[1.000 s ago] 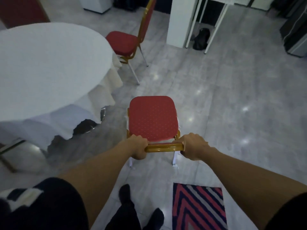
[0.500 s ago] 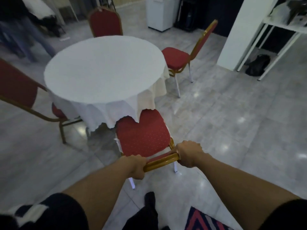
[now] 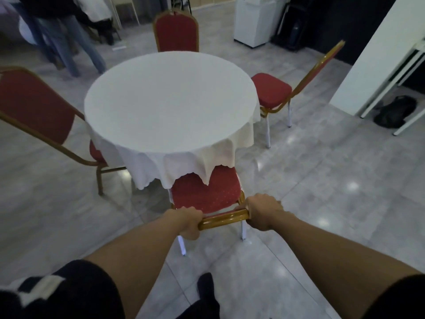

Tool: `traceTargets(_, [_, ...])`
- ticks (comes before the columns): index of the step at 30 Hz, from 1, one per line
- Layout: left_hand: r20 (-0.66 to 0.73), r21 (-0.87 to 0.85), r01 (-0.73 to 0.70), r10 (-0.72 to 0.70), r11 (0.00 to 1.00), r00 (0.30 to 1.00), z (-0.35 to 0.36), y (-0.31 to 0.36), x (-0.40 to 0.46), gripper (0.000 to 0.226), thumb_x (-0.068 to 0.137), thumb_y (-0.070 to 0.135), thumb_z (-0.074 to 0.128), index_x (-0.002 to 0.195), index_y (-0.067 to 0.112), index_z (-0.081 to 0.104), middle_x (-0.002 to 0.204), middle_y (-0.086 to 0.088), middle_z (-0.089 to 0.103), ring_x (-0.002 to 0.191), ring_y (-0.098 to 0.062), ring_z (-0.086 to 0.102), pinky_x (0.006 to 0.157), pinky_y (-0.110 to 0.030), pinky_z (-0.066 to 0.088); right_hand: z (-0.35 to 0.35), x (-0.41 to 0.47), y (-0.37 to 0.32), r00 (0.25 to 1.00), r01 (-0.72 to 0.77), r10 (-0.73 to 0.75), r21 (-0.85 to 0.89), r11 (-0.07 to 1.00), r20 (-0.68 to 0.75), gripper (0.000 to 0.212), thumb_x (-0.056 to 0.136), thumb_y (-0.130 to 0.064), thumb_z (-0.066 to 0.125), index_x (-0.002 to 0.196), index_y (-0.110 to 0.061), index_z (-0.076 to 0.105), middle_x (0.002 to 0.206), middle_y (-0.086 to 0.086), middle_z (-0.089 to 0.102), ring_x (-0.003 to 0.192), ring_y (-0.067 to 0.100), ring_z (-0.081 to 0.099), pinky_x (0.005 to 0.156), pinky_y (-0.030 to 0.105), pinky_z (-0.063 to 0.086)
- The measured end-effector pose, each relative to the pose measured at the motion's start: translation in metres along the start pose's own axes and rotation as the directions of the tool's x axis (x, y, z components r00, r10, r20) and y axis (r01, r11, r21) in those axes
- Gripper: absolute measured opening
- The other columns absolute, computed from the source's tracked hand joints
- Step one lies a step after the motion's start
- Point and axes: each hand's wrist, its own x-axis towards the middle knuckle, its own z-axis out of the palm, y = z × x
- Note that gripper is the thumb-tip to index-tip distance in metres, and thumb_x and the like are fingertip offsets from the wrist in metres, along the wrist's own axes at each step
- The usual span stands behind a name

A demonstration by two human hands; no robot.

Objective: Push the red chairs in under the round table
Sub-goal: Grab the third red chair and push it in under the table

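Observation:
A round table [image 3: 170,102] with a white cloth stands ahead of me. Directly below its near edge is a red chair [image 3: 204,192] with a gold frame; the front of its seat lies under the hanging cloth. My left hand [image 3: 187,221] and my right hand [image 3: 262,212] both grip the gold top rail of its backrest. Three more red chairs stand around the table: one at the left [image 3: 32,107] with its seat partly under the cloth, one at the far side [image 3: 176,31], and one at the right [image 3: 271,90] standing clear of the table.
A white pillar [image 3: 372,63] and a white-legged table with a dark bag [image 3: 393,111] under it are at the right. A white cabinet [image 3: 253,21] stands at the back. A person's legs [image 3: 76,44] are at the back left. My foot [image 3: 205,291] is below the chair.
The chair in my hands has moved toward the table, and its seat front now lies under the cloth. My view has swung left and up, bringing the whole table and other chairs into view.

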Motion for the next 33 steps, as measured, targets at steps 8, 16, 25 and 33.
traceTargets(8, [0.04, -0.042, -0.037, 0.039, 0.998, 0.998, -0.06, -0.011, 0.051, 0.019, 0.088, 0.018, 0.063, 0.101, 0.022, 0.049, 0.088, 0.001, 0.05, 0.084, -0.023, 0.059, 0.071, -0.037, 0.048, -0.05, 0.074, 0.03, 0.998, 0.048, -0.045, -0.066, 0.997, 0.053, 0.036, 0.093, -0.013, 0.059, 0.114, -0.037, 0.078, 0.085, -0.008, 0.069, 0.071, 0.015, 0.058, 0.06, 0.028, 0.039])
traceTargets(16, [0.152, -0.013, -0.006, 0.008, 1.0, 0.988, -0.099, -0.022, 0.063, 0.04, 0.086, 0.022, 0.066, 0.124, 0.018, 0.054, 0.11, -0.006, 0.062, 0.098, -0.025, 0.065, 0.082, -0.04, 0.055, -0.071, 0.101, 0.039, 0.997, 0.069, -0.067, -0.07, 0.995, 0.027, 0.026, 0.091, -0.026, 0.059, 0.107, -0.034, 0.078, 0.081, -0.007, 0.072, 0.07, 0.015, 0.064, 0.06, 0.029, 0.041])
traceTargets(25, [0.301, 0.06, 0.144, -0.155, 0.988, 0.941, -0.091, 0.01, 0.064, 0.08, 0.082, 0.034, 0.079, 0.151, 0.024, 0.04, 0.138, -0.008, 0.056, 0.124, -0.031, 0.057, 0.092, -0.038, 0.048, -0.071, 0.085, 0.054, 0.927, 0.225, -0.248, 0.113, 0.968, 0.28, 0.037, 0.09, -0.029, 0.076, 0.126, -0.031, 0.073, 0.095, -0.005, 0.071, 0.089, 0.02, 0.067, 0.083, 0.039, 0.058])
traceTargets(33, [0.058, -0.153, 0.247, -0.241, 0.957, 0.969, -0.202, 0.076, 0.056, 0.121, 0.057, 0.089, 0.069, 0.159, 0.034, 0.032, 0.165, 0.005, 0.034, 0.148, -0.027, 0.036, 0.117, -0.049, 0.032, -0.155, 0.082, 0.147, 0.971, 0.053, -0.1, 0.214, 0.975, 0.217, 0.104, 0.084, -0.074, 0.072, 0.165, -0.021, 0.036, 0.167, 0.008, 0.044, 0.15, 0.03, 0.044, 0.122, 0.045, 0.037])
